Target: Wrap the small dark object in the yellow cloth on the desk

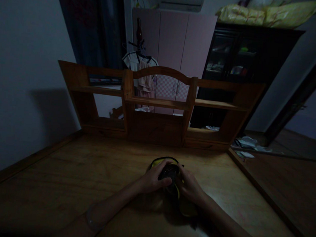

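A small yellow-green pouch with black edging (187,208) lies on the wooden surface (98,175) in front of me, its black-rimmed flap spread out at the far side. In its middle is a dark rounded object (170,175), too dim for me to tell its kind. My left hand (154,177) curls round the dark object from the left, thumb across its near side. From the right, my right hand (190,185) grips the pouch's side beside the dark object, fingers bent and partly hidden.
A wooden shelf unit (158,104) stands along the far edge of the surface. Raised wooden rims run along the left and right (259,192) sides. Beyond are pink cabinets (174,39), a hanging shirt (134,61) and a dark glass-fronted cupboard (228,58). The room is dim.
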Motion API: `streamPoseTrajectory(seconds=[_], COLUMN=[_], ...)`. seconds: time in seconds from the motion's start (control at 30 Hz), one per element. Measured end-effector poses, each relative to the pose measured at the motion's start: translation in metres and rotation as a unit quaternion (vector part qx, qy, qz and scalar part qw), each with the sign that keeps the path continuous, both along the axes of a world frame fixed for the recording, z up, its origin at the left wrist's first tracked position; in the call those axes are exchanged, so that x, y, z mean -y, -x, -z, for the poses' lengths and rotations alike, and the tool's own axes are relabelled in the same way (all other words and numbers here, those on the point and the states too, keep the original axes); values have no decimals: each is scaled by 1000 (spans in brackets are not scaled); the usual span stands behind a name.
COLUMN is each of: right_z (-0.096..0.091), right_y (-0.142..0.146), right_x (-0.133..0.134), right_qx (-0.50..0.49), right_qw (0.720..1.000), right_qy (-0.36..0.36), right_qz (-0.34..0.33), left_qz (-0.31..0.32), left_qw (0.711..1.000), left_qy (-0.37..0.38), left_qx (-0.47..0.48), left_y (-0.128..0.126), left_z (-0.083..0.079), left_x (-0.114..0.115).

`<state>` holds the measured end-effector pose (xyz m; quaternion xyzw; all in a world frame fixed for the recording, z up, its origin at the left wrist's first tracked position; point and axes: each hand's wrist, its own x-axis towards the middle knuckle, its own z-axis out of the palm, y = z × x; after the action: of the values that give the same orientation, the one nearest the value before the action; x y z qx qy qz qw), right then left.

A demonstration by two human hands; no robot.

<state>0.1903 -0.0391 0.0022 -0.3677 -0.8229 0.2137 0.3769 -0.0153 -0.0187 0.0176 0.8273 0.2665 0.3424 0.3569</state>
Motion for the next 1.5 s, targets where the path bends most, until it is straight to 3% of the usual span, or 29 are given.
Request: streamPoseTrajectory(seconds=[0.2, 1.03, 1.3, 1.5], right_z=[9, -2, -4, 2], right_y=[0, 5, 5, 0], right_x=[-2, -1, -2, -10], right_qx=[2, -18, -51, -92], right_qw=[1000, 1000, 995, 986], right_qy=[-8, 0, 37, 42], right_qz=[-8, 3, 77, 136], left_qz=[0, -24, -125, -78], left_qw=[1000, 999, 988, 984], left_qy=[-3, -39, -76, -160], left_qx=[-8, -9, 51, -18], left_y=[-2, -3, 0, 1], left_z=[0, 6, -5, -4], left_x=[-1, -9, -8, -9])
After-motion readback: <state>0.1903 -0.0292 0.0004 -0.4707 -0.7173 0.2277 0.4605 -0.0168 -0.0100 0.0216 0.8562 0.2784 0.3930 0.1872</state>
